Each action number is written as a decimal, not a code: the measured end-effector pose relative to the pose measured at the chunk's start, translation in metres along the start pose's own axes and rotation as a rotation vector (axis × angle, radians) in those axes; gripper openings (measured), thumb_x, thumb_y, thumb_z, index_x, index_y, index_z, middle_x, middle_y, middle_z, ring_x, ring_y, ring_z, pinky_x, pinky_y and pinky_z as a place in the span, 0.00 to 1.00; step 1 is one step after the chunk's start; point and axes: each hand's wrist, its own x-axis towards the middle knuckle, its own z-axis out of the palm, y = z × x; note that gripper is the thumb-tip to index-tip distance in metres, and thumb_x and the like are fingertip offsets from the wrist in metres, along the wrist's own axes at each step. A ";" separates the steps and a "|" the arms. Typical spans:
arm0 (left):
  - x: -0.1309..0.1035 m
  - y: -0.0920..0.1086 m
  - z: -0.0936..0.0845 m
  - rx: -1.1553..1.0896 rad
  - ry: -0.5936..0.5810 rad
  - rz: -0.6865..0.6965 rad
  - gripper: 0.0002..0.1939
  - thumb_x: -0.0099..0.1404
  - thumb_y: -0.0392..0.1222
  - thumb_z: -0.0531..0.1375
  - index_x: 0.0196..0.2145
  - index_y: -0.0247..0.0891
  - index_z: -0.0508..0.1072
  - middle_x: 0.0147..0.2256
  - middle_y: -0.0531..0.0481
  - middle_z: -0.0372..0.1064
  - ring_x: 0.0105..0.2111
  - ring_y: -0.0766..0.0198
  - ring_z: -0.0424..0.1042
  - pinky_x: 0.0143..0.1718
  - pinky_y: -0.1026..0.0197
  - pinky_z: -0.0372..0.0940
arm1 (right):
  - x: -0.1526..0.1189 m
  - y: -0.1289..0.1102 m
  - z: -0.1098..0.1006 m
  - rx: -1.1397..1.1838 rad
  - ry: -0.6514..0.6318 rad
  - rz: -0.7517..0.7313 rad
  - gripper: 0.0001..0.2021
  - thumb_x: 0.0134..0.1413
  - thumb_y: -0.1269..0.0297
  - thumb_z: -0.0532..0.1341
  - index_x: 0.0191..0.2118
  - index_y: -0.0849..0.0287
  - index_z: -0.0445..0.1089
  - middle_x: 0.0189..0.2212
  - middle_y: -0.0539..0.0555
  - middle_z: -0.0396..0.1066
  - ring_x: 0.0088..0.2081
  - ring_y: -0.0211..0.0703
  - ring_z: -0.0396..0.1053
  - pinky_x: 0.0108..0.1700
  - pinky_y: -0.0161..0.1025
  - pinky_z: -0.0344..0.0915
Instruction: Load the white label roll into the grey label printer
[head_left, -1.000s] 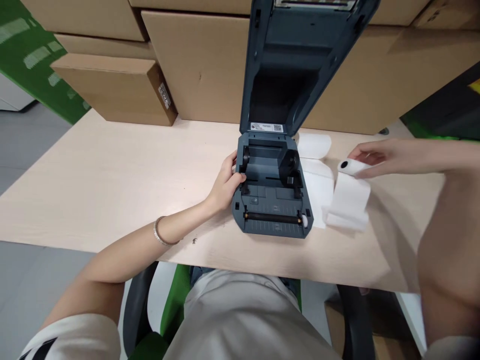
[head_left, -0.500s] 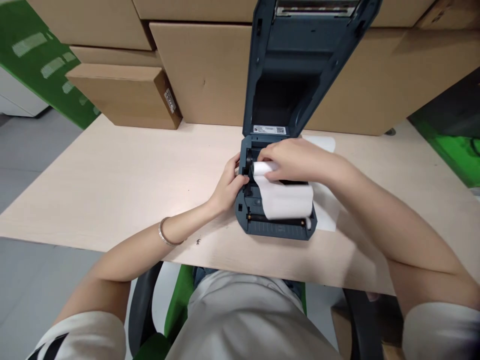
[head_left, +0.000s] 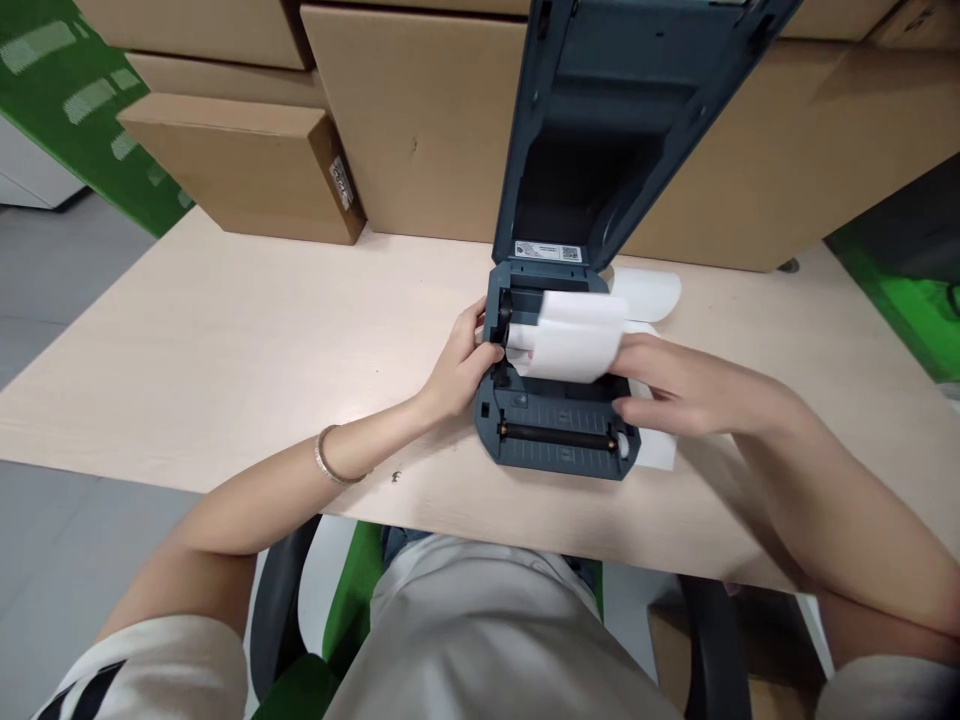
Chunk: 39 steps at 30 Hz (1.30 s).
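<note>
A dark blue-grey printer (head_left: 559,465) stands on the table with its lid (head_left: 622,70) raised. Inside the body lies a roll of white paper (head_left: 581,340), its loose sheet curled over it. My left hand (head_left: 457,368) grips the printer's left side, thumb over the rim. Beside the roll's right end is my right hand (head_left: 667,385), its fingers apart; some fingertips are hidden behind the paper, and one finger is near the printer's right rim. A black roller (head_left: 559,437) crosses the front of the body and is uncovered.
Cardboard boxes (head_left: 420,130) line the back of the table (head_left: 300,340), with a smaller box (head_left: 225,170) at the left. More white paper (head_left: 649,295) lies to the right of and behind the printer. A chair armrest shows on each side below.
My right hand has moved from the top of the roll to its right side. The loose paper has shifted back, off the front roller. My left hand keeps its hold.
</note>
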 end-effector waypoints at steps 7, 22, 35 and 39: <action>0.001 0.005 0.001 -0.018 0.012 -0.029 0.38 0.62 0.47 0.58 0.69 0.40 0.60 0.73 0.40 0.60 0.74 0.42 0.59 0.75 0.40 0.56 | -0.023 -0.013 0.034 -0.118 0.244 -0.110 0.09 0.72 0.68 0.64 0.48 0.53 0.83 0.55 0.53 0.84 0.60 0.49 0.81 0.70 0.48 0.74; 0.001 0.020 0.000 -0.080 -0.011 -0.177 0.40 0.62 0.51 0.67 0.68 0.44 0.59 0.72 0.39 0.63 0.71 0.44 0.65 0.70 0.40 0.66 | -0.042 -0.017 0.054 -0.272 0.195 -0.116 0.24 0.68 0.60 0.63 0.67 0.53 0.73 0.69 0.61 0.72 0.74 0.58 0.65 0.81 0.67 0.49; -0.032 0.042 -0.005 0.772 -0.241 1.332 0.35 0.78 0.70 0.47 0.53 0.40 0.81 0.47 0.45 0.85 0.53 0.53 0.83 0.63 0.49 0.74 | -0.029 0.026 0.019 -0.338 1.148 -0.049 0.25 0.73 0.42 0.55 0.30 0.50 0.77 0.33 0.57 0.79 0.42 0.54 0.80 0.56 0.59 0.76; -0.035 0.040 0.001 0.953 -0.196 1.504 0.17 0.80 0.50 0.56 0.50 0.39 0.82 0.49 0.47 0.86 0.51 0.58 0.83 0.57 0.55 0.78 | 0.008 0.097 -0.046 -0.227 1.160 0.034 0.41 0.73 0.31 0.50 0.69 0.65 0.71 0.62 0.72 0.77 0.61 0.59 0.80 0.56 0.52 0.78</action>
